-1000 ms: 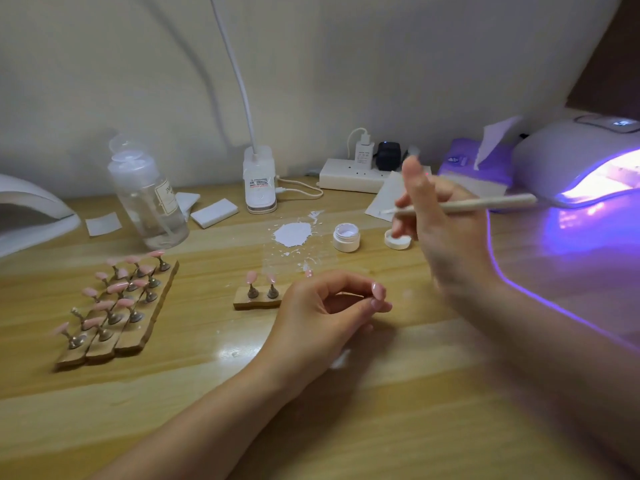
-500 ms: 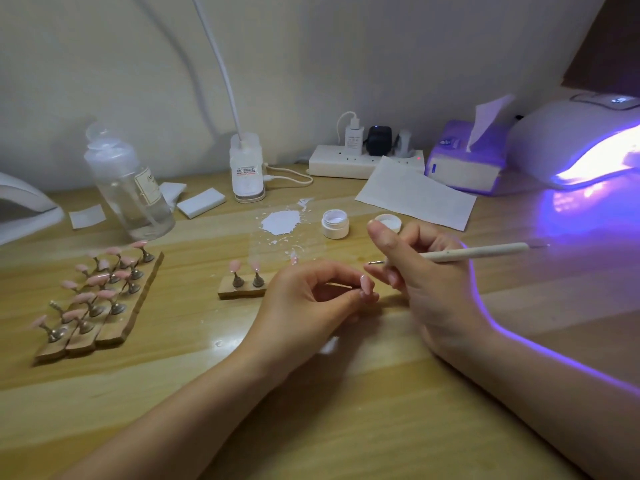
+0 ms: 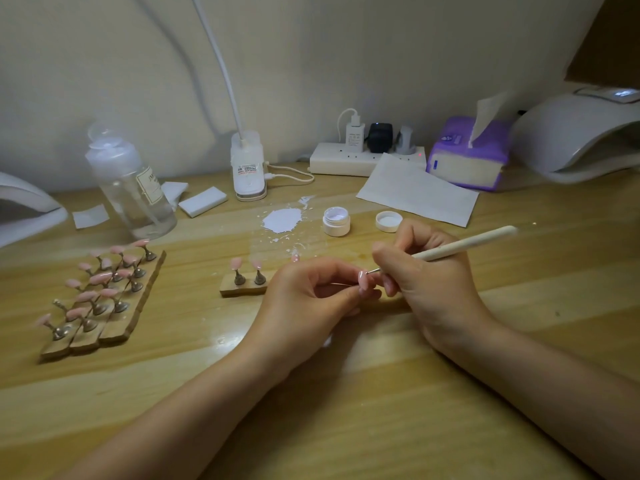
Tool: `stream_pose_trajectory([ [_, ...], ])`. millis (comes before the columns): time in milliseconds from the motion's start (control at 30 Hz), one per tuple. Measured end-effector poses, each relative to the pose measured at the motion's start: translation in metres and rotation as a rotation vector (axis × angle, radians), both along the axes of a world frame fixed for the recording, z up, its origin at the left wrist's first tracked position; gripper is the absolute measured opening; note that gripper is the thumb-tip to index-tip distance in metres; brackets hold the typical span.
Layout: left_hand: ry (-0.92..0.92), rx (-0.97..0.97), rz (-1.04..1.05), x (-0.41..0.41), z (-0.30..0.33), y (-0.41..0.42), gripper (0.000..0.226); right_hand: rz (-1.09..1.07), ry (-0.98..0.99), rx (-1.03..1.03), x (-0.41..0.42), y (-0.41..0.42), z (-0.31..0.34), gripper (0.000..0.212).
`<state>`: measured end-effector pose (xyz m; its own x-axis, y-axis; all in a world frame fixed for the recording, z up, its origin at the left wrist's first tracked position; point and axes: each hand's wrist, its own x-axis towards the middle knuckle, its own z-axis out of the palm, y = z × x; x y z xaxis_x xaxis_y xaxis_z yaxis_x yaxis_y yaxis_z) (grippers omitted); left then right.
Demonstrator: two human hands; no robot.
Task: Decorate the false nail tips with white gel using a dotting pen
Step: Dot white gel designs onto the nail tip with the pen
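The right hand (image 3: pixel 440 278) has its grip clamped round the dotting pen (image 3: pixel 464 244), fingers curled near the metal end, whose small ball tip sits at or just off a pink false nail tip (image 3: pixel 363 278); whether it touches cannot be told. That nail tip is pinched at the fingertips of the left hand (image 3: pixel 304 299), the grip closed on it, just in front of the small wooden holder (image 3: pixel 242 288). Taking that holder as the landmark: two more pink tips stand on it on metal stems, left of the hands; behind it and slightly right lie a white gel smear (image 3: pixel 282 220) on the worktop (image 3: pixel 346 393), the open gel jar (image 3: pixel 336 221) and, further right, its lid (image 3: pixel 388 221). Well to its left stands the larger rack of nail tips (image 3: pixel 100 296), all pink, with no white marks that can be made out. By this showing the decorating looks barely begun or in its first tip, with the two on the holder and the whole rack left to do, though dots may be too small to see. For room, the worktop nearer the person than the holder lies bare wood, and both forearms rest across it; the jar and lid are close behind the pen hand, so a backward reach risks knocking them.
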<state>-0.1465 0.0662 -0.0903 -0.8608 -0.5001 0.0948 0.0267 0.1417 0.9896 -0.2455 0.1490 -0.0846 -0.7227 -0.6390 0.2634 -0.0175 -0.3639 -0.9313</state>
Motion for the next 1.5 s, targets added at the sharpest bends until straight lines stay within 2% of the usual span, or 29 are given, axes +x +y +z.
stream_pose_trajectory([
  [733,0.004,-0.030,0.008,-0.0003,-0.0015,-0.0008,0.012,0.033,-0.037,-0.018,0.0016,-0.0004,0.0030,0.039],
  [1500,-0.034,-0.072,0.030,0.0006,-0.0014,-0.0010,0.010,0.031,-0.018,-0.010,0.0015,-0.0007,0.0032,0.040],
])
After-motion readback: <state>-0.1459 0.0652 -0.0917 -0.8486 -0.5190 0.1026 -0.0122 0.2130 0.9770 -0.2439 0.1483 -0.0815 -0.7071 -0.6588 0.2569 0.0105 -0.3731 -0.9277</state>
